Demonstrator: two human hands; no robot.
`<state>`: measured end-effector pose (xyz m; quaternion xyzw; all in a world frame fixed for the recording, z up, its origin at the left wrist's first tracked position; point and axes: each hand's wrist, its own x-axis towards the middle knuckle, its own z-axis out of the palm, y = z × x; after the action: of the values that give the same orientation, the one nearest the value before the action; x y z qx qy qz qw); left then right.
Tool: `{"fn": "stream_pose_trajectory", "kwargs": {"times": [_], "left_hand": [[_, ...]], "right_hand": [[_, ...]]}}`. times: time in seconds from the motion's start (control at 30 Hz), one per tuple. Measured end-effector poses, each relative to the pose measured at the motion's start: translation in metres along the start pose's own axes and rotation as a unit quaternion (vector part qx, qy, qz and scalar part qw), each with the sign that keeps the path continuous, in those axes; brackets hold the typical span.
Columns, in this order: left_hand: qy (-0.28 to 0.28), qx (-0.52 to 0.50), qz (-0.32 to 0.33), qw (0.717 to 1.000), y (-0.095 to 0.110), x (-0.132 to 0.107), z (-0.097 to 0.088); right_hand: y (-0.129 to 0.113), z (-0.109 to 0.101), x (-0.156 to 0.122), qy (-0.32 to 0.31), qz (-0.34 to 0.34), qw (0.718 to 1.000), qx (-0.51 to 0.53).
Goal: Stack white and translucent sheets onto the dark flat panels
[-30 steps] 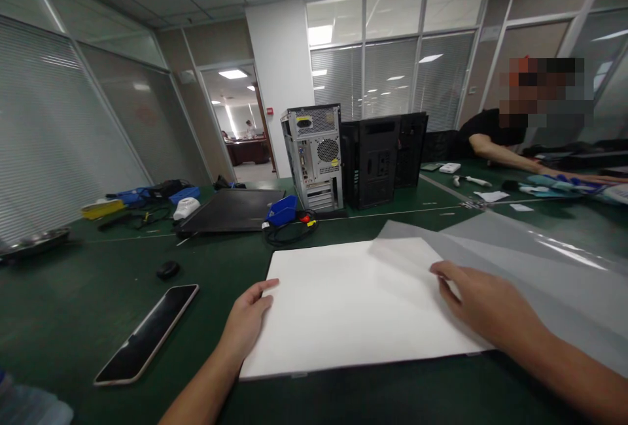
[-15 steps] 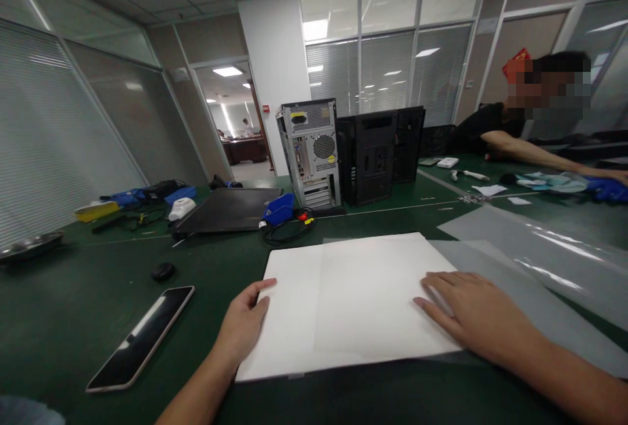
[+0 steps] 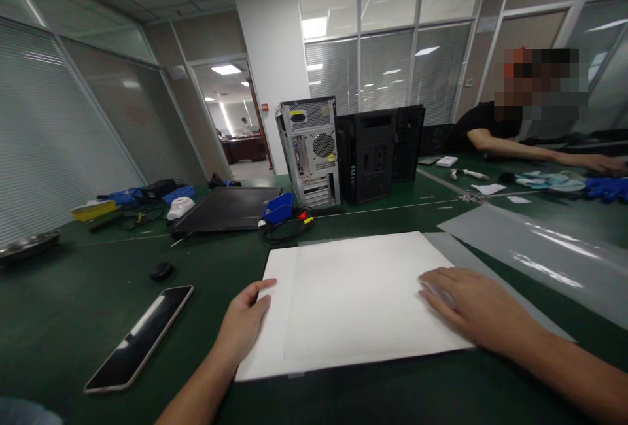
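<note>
A flat white panel (image 3: 275, 340) lies on the green table in front of me, with a thin dark edge showing at its upper left corner. My left hand (image 3: 245, 320) grips its left edge, thumb and forefinger on the top face, other fingers hidden. Over most of the panel lies a thin translucent sheet (image 3: 490, 278), which sticks out past the right side. My right hand (image 3: 464, 301) rests over the panel's right edge, with a bulge of the sheet pinched up between thumb and fingers.
Another clear sheet (image 3: 540, 242) lies to the right. Behind the panel stand an open computer case (image 3: 314, 150) and dark casings (image 3: 375, 157). A phone (image 3: 142, 337) and a round black object (image 3: 161, 271) lie left. A co-worker's arm (image 3: 540, 150) reaches across, far right.
The translucent sheet has slid left over the white panel, so less sticks out at the right. My right thumb and fingers have drawn closer together; my left hand stays put.
</note>
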<state>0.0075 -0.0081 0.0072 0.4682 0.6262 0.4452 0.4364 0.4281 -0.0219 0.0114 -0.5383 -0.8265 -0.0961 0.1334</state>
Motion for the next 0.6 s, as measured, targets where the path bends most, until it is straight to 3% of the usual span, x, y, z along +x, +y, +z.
{"fn": "stream_pose_trajectory", "kwargs": {"times": [0.13,0.6], "left_hand": [[0.004,-0.003,0.007,1.000,-0.001,0.001,-0.001],[0.020,-0.032,0.007,0.999,0.004,-0.001,0.003]], "right_hand": [[-0.009,0.001,-0.002,-0.003,-0.093,0.995,0.022],[-0.021,-0.007,-0.011,-0.074,-0.160,0.981,0.086]]}}
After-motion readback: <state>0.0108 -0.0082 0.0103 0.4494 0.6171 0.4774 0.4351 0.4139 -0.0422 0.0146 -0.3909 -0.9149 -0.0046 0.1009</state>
